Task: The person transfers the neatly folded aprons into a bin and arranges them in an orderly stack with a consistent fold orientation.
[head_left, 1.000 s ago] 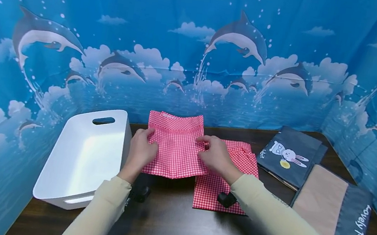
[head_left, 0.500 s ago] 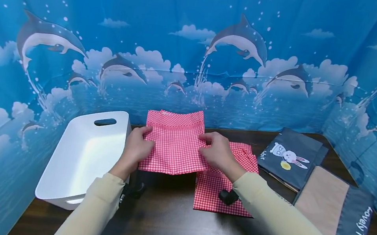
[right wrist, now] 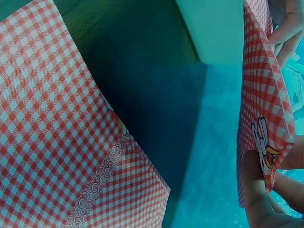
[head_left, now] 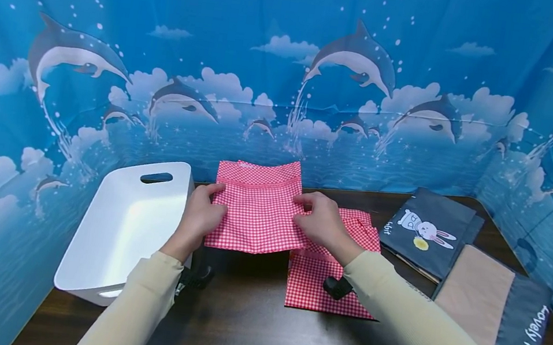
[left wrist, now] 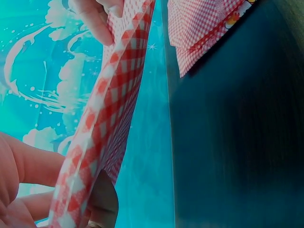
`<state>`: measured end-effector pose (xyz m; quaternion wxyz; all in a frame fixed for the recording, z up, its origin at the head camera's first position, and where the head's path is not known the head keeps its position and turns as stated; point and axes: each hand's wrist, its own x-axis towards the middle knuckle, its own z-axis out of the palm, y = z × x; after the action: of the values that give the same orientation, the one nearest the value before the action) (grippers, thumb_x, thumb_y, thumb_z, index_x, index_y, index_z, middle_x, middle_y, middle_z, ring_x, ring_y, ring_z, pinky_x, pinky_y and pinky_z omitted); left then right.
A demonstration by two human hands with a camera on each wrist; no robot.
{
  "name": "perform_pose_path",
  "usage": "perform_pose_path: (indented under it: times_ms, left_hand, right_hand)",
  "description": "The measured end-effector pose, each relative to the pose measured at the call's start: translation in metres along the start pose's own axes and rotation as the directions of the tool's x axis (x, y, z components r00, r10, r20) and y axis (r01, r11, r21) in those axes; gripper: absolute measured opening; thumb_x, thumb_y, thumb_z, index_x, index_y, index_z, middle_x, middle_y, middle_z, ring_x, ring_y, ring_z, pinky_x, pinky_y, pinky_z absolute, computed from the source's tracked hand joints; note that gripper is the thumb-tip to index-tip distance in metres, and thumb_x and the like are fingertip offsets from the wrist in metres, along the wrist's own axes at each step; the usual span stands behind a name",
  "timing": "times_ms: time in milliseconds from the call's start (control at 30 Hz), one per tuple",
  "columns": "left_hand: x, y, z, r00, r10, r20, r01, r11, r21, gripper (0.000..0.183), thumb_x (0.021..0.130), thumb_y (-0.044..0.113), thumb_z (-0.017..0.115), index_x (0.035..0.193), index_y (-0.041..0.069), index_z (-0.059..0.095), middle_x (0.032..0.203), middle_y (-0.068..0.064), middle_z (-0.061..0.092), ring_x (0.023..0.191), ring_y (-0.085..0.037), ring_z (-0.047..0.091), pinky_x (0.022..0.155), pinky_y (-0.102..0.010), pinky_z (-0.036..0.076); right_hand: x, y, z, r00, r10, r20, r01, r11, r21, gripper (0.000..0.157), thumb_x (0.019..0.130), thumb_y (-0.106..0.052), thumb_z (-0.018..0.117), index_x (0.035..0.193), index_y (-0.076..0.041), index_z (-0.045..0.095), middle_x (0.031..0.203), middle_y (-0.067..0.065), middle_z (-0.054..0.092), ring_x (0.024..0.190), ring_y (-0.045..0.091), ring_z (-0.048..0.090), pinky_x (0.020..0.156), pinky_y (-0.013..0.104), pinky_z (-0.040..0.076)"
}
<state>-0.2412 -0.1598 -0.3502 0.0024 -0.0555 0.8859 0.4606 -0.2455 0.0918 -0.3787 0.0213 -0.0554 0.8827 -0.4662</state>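
Observation:
A folded piece of red-and-white gingham cloth (head_left: 258,211) is held up between both hands, clear of the table. My left hand (head_left: 199,216) pinches its left edge, and my right hand (head_left: 321,220) pinches the right edge. In the left wrist view the thumb and fingers lie on either side of the folded cloth (left wrist: 111,104). A small cartoon print shows on the near face of the held cloth (right wrist: 261,104) in the right wrist view. Beneath my right hand, a second gingham cloth (head_left: 311,288) with a swirl-patterned band lies on the table.
A white bin (head_left: 73,239) with handle holes stands left of my left hand. To the right lie a dark folded cloth (head_left: 404,236) with a rabbit print and a beige-and-dark one (head_left: 474,303). A dolphin-printed blue curtain (head_left: 253,29) hangs behind the dark wooden table (head_left: 245,331).
The held gingham cloth has risen slightly, its lower edge further from the table. My left hand has shifted a little left and down; both hands keep their grip.

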Motion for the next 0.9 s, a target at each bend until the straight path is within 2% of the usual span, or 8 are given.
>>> perform_pose_path:
  times_ms: [267,567,633,733,800,900]
  left_hand:
    - [-0.001,0.002,-0.009,1.0,0.002,-0.026,-0.001,1.0,0.028,0.066,0.096,0.001,0.058,0.161,-0.001,0.045,0.158,-0.029,0.042,0.147,-0.046,0.041,0.123,-0.062,0.04]
    - [-0.004,-0.003,-0.029,0.998,-0.032,-0.051,0.033,0.999,0.019,0.065,0.098,0.001,0.055,0.162,0.0,0.044,0.162,-0.03,0.039,0.148,-0.048,0.042,0.118,-0.061,0.045]
    - [-0.005,-0.004,-0.034,0.997,-0.043,-0.064,0.045,0.999,0.027,0.064,0.098,0.002,0.054,0.162,0.001,0.045,0.162,-0.03,0.039,0.141,-0.047,0.047,0.109,-0.056,0.052]
    - [-0.005,-0.006,-0.042,0.995,-0.053,-0.08,0.057,0.997,0.047,0.064,0.098,0.003,0.056,0.161,0.001,0.046,0.164,-0.029,0.04,0.124,-0.041,0.057,0.086,-0.041,0.058]
    - [-0.006,-0.007,-0.048,0.994,-0.062,-0.088,0.067,0.996,0.053,0.064,0.098,0.005,0.057,0.161,0.001,0.046,0.163,-0.029,0.042,0.111,-0.036,0.061,0.072,-0.03,0.055]
    - [-0.007,-0.009,-0.057,0.992,-0.077,-0.101,0.083,0.995,0.054,0.064,0.099,0.006,0.056,0.162,0.002,0.045,0.164,-0.03,0.043,0.105,-0.033,0.066,0.065,-0.023,0.055]
  right_hand:
    - [0.004,-0.007,0.004,1.0,-0.024,0.019,0.024,1.0,-0.006,0.044,0.097,-0.01,0.07,0.141,-0.007,0.07,0.149,0.017,0.061,0.131,0.035,0.063,0.1,0.049,0.058]
    - [0.008,-0.025,0.017,0.998,-0.026,0.061,0.024,0.999,0.038,0.046,0.098,-0.009,0.071,0.144,-0.008,0.069,0.148,0.015,0.06,0.132,0.033,0.062,0.106,0.049,0.059]
    - [0.01,-0.029,0.022,0.997,-0.04,0.064,0.038,0.999,0.038,0.046,0.098,-0.008,0.071,0.144,-0.008,0.068,0.146,0.014,0.061,0.129,0.032,0.064,0.104,0.048,0.06]
    - [0.012,-0.035,0.028,0.996,-0.053,0.065,0.052,0.998,0.031,0.046,0.098,-0.007,0.071,0.144,-0.008,0.068,0.144,0.013,0.062,0.127,0.03,0.065,0.104,0.046,0.06]
    - [0.012,-0.04,0.032,0.996,-0.064,0.068,0.062,0.998,0.031,0.046,0.098,-0.008,0.071,0.145,-0.008,0.068,0.144,0.013,0.063,0.127,0.03,0.065,0.104,0.046,0.06]
    - [0.013,-0.047,0.038,0.993,-0.086,0.077,0.083,0.996,0.039,0.046,0.1,-0.01,0.071,0.145,-0.008,0.067,0.144,0.014,0.062,0.127,0.03,0.065,0.106,0.046,0.059]
